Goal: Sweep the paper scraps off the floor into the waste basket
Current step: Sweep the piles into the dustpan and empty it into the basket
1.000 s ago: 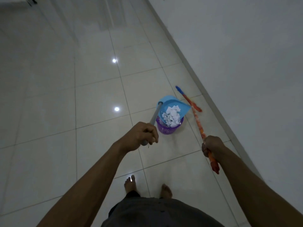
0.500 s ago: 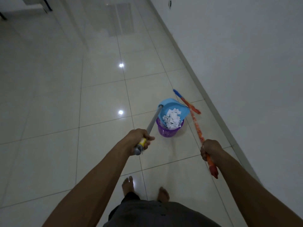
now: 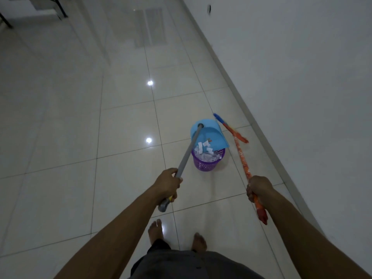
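Note:
A purple mesh waste basket [image 3: 207, 164] stands on the white tiled floor ahead of me, filled with white paper scraps [image 3: 203, 150]. A blue dustpan [image 3: 213, 135] is tipped steeply over the basket's far rim, scraps sliding out of it. My left hand [image 3: 168, 185] grips the dustpan's long grey handle [image 3: 187, 152] near its end. My right hand [image 3: 258, 188] grips the orange patterned broom handle [image 3: 242, 160]. The broom's head [image 3: 231, 128], blue at one tip and orange at the other, rests on the floor just right of the basket.
A white wall [image 3: 302, 77] and its skirting run along the right side, close to the broom. Dark table legs [image 3: 60, 9] show at the far upper left. My bare feet [image 3: 177, 236] stand on the tiles below the hands.
The dustpan has tipped further, its underside now facing up, and most scraps have dropped into the basket. My left hand has pulled the handle's end down and toward me.

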